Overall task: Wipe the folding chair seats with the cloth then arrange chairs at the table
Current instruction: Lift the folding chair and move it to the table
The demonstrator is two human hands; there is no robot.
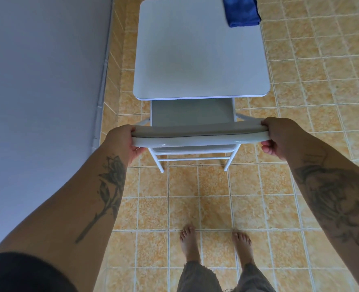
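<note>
A white folding chair (pixel 192 114) with a grey seat stands unfolded at the near edge of the white square table (pixel 195 60); the front of its seat is tucked under the tabletop. My left hand (pixel 122 144) grips the left end of the chair's backrest. My right hand (pixel 279 135) grips the right end. A folded blue cloth (pixel 242 11) lies on the table's far right corner, well away from both hands.
A pale wall (pixel 43 91) runs along the left, close to the table and chair. Orange tiled floor (pixel 311 102) spreads to the right and behind the chair. My bare feet (pixel 216 245) stand on the tiles a step behind the chair.
</note>
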